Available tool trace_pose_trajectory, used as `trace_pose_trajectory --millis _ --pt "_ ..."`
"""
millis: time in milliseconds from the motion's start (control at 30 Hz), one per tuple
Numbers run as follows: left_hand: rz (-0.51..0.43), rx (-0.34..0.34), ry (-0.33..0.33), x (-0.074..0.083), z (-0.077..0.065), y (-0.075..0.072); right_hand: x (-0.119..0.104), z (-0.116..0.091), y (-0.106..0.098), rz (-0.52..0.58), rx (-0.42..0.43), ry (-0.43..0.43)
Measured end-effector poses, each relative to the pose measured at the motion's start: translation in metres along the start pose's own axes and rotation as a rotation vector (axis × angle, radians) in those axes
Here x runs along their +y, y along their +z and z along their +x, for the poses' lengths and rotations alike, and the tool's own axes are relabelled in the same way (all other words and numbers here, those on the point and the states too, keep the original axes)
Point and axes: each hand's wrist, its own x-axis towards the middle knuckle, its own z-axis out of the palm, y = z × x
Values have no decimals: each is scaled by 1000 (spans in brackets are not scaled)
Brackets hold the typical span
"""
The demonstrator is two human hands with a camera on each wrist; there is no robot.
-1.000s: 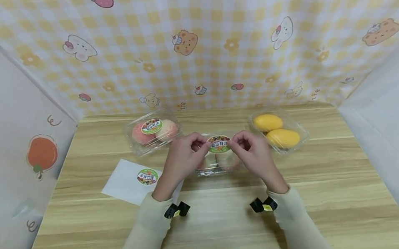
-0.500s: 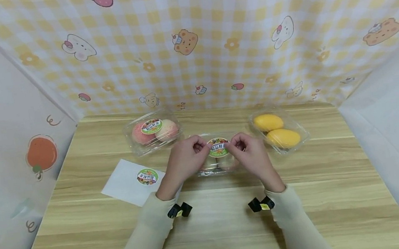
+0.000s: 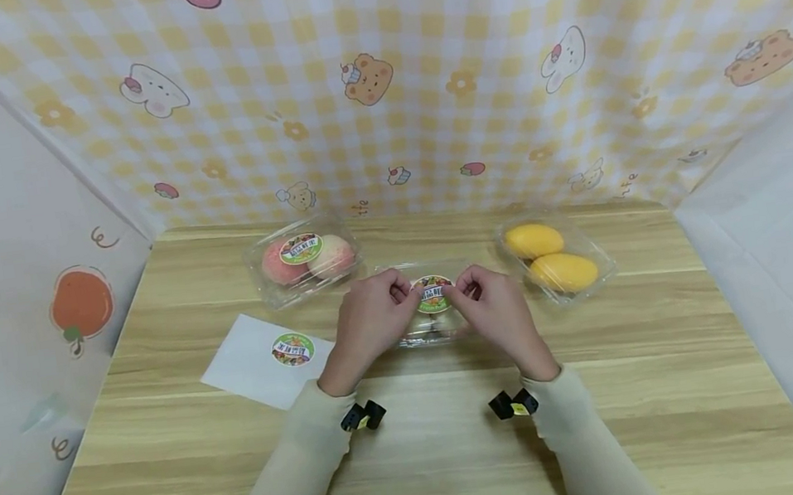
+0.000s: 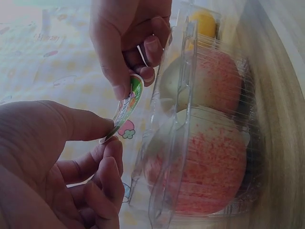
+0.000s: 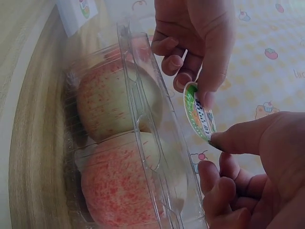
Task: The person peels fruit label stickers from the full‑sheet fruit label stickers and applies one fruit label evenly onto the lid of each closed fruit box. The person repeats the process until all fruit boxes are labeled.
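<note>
- Yellow-and-white checked cloth with cartoon prints (image 3: 437,41) hangs beyond both grips, behind a pale wood-grain counter (image 3: 439,459).
- Left grip (image 3: 373,315) pinches one end of a multicoloured oval sticker (image 3: 433,293) between thumb and finger; right grip (image 3: 497,309) pinches the opposite end likewise. Holding both ends probably steadies the thin, slightly bowed piece and leaves most of its print uncovered.
- Directly below the grips, apart from the sticker, sits a clear plastic box (image 4: 190,52) with two round pink-and-cream fruits (image 4: 209,162); being so near likely saves reaching.
- Beyond the left grip, a matching transparent box (image 3: 290,299) of pinkish round fruits (image 3: 284,264) carries an oval label (image 3: 301,249) on top.
- Left of the left grip lies a white rectangular sheet (image 3: 250,363) bearing a spare oval label (image 3: 293,350), perhaps as protective backing.
- Beyond the right grip, at its outer side, a third see-through box (image 3: 604,269) holds two smooth yellow oval fruits (image 3: 565,271), no label showing.
</note>
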Motion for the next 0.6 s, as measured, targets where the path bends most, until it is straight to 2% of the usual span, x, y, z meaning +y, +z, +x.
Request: trace_pose_trajectory --millis 600 --pt "36 0 -1 -2 3 6 5 2 3 -72 -1 -32"
